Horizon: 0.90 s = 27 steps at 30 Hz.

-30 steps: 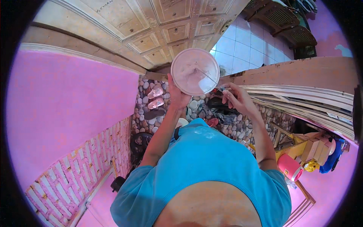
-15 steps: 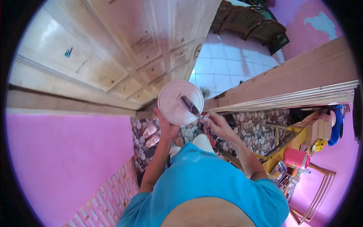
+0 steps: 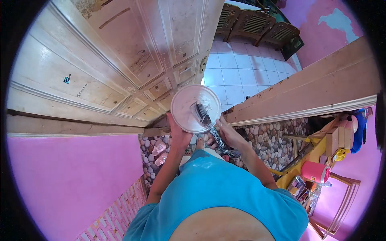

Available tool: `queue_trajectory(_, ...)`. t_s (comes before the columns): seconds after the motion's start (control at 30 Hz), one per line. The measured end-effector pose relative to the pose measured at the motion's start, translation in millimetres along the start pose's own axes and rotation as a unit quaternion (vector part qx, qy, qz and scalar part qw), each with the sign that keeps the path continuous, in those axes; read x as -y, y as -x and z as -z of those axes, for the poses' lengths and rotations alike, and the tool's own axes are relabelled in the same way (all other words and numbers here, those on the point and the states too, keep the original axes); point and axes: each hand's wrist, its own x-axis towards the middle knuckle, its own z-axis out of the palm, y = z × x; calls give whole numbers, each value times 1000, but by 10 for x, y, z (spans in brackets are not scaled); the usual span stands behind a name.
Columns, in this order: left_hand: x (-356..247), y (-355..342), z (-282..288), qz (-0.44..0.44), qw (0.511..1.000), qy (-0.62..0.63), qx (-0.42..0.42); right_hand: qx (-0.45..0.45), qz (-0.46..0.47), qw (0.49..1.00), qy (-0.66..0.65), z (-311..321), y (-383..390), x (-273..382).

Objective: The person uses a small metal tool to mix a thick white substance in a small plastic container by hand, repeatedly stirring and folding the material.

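Observation:
A round white lid (image 3: 184,107) with a raised rim and whitish smears is held up in front of me between both hands. Across its right part lies a flat paintbrush (image 3: 204,115) with dark bristles and a whitish coating. The brush's handle end, which looks wrapped in something black and white, hangs over the near rim. My left hand (image 3: 179,131) grips the lid's lower left edge, its fingers hidden underneath. On the right edge my right hand (image 3: 230,133) is closed, thumb side at the rim, beside the brush handle; whether it also touches the handle is unclear.
A panelled whitish door (image 3: 132,52) stands ajar ahead left. Beyond the doorway are pale floor tiles (image 3: 233,72) and carved wooden chairs (image 3: 253,25). Pink slippers (image 3: 160,152) lie on the pebble-patterned floor. A yellow table (image 3: 302,162) on the right bears a pink jug (image 3: 315,172) and boxes.
The brush has turned so its handle hangs toward me. My right hand has shifted from pinching the handle to the lid's right rim. The lid has moved slightly right.

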Motion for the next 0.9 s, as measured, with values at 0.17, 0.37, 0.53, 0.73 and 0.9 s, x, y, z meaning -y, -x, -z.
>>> queue_trajectory(0.17, 105, -188, -79, 18, 1000, -11, -11, -11, 37, 999, -37, 340, -73, -32)
queue_trajectory(0.37, 75, -234, -180, 60, 997, -36, -23, -33, 131, 985, -108, 270, -51, -27)
queue_trajectory(0.53, -210, -436, 61, 28, 910, -413, 25, -76, 147, 979, -118, 158, 7, -20)
queue_trajectory(0.73, -884, -998, -841, -146, 857, -492, -37, -117, 190, 964, -142, 19, 50, -87)
queue_trajectory(0.9, -1187, -1664, -1262, -574, 293, -748, 161, -151, 218, 956, -129, 9, -25, -154)
